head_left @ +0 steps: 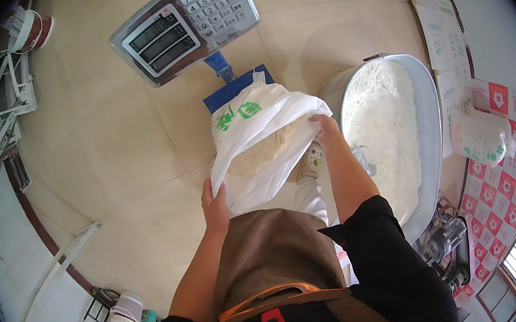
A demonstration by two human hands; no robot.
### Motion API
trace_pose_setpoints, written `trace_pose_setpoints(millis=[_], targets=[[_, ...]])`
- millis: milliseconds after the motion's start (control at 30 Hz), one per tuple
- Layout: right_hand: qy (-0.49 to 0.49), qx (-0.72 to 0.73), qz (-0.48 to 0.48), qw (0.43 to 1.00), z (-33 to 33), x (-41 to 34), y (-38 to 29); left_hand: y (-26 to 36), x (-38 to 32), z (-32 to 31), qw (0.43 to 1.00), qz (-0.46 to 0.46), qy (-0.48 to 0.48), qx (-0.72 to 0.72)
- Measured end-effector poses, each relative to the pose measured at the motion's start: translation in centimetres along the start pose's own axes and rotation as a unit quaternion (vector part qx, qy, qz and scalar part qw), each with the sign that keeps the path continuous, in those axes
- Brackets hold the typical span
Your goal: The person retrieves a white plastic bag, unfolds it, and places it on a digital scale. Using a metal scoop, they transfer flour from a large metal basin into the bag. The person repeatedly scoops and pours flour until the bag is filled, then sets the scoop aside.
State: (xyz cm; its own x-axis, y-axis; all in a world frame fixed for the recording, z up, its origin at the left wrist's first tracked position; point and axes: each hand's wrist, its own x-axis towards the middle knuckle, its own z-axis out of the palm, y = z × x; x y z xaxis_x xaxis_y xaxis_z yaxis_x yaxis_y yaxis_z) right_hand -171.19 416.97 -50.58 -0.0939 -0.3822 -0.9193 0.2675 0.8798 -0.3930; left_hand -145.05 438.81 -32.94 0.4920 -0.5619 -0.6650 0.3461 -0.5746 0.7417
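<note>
A white plastic bag (275,102) with green print stands on the blue platform (238,88) of an electronic scale, its mouth spread wide. Pale tan powder, like flour (261,150), shows inside. My left hand (215,205) grips the left end of the bag's rim, and my right hand (324,128) grips the right end. Beyond the bag is the scale's display and keypad head (186,24); its digits cannot be read. To the right of my right forearm stands a large metal tub (431,138) holding whitish powder (381,135). A clear scoop-like thing (364,161) is at the tub's near left side.
My shoe (311,161) is on the tiled floor just beyond the bag's right edge. At the right are a tied white bag (482,136), red-and-white cartons (505,184) and a motor-like machine (444,239). A metal frame, a white bucket (128,310) and a red-brown bucket (35,31) line the left side.
</note>
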Motion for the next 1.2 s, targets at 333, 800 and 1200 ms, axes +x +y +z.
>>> trace_pose_setpoints(millis=[333, 800, 1200], targets=[[-0.013, -0.095, -0.164, 0.982, 1.0, -3.8, -1.8, 1.3, -0.4, 1.0, 0.995, -0.016, 0.087, -0.047], [-0.085, -0.105, -0.161, 0.978, -0.2, -26.6, -8.2, 12.1, -6.4, -0.3, 0.995, 0.007, 0.094, -0.01], [-0.136, -0.064, -0.164, 0.975, 0.2, -28.0, -6.4, 16.0, -5.1, 0.0, 0.993, 0.106, 0.039, 0.028]])
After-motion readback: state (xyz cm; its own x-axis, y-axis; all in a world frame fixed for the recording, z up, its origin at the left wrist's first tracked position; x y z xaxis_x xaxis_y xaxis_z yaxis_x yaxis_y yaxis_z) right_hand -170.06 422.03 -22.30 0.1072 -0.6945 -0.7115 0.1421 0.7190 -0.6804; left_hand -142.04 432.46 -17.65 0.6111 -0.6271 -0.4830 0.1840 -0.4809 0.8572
